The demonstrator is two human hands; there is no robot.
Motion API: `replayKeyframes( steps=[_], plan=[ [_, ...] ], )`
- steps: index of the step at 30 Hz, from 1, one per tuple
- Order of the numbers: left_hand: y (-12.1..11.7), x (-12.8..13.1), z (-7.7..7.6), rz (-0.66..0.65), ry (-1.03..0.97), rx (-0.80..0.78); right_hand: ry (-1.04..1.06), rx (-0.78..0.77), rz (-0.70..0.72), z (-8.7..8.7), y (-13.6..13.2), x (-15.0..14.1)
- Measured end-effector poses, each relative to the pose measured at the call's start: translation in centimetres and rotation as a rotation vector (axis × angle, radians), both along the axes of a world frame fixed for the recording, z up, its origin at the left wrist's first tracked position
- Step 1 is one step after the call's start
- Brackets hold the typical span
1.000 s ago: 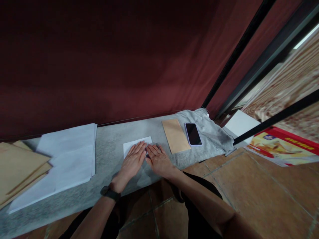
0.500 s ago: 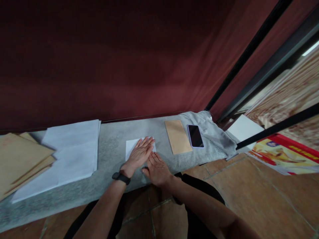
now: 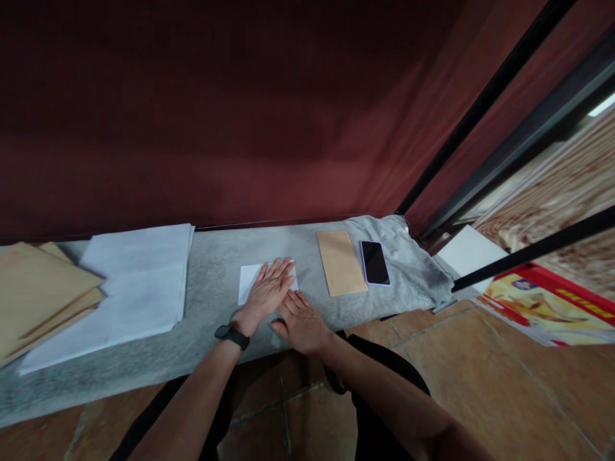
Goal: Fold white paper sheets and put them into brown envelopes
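From my remote station I see the white paper piece [image 3: 248,280] lying flat on the grey cloth cover [image 3: 211,314], in front of me near the middle. Its far edge runs left to right, nearly in line with the cover's length, with the right end slightly farther off. My hands hide much of its near side, so I cannot tell which way its long axis points.

My left hand [image 3: 266,291] lies flat across it, fingers extended away and to the right, gripping nothing. My right hand [image 3: 303,325] is also spread flat, fingers pointing away and leftward, their tips by the paper's near right part, close against the left hand. A black watch [image 3: 232,336] circles my left wrist.

To the right lies a brown kraft-paper rectangle [image 3: 342,262], its long axis running away from me, far end leaning left; just beside it, a smartphone [image 3: 375,262] points much the same way. On the left, brown kraft papers [image 3: 43,294] overlap large white sheets [image 3: 139,282].
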State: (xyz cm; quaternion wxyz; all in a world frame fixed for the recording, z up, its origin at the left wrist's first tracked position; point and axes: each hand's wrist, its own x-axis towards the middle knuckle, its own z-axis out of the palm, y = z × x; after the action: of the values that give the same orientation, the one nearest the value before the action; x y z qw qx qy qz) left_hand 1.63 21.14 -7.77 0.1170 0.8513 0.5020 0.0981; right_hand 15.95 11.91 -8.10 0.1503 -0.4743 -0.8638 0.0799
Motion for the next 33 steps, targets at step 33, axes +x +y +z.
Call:
replayKeyframes(
  steps=[33],
  plan=[
    [-1.0, -7.3, 2.6, 0.81, -0.833, -0.367, -0.076, -0.094, -0.177, 1.5, 1.9, 0.5]
  ],
)
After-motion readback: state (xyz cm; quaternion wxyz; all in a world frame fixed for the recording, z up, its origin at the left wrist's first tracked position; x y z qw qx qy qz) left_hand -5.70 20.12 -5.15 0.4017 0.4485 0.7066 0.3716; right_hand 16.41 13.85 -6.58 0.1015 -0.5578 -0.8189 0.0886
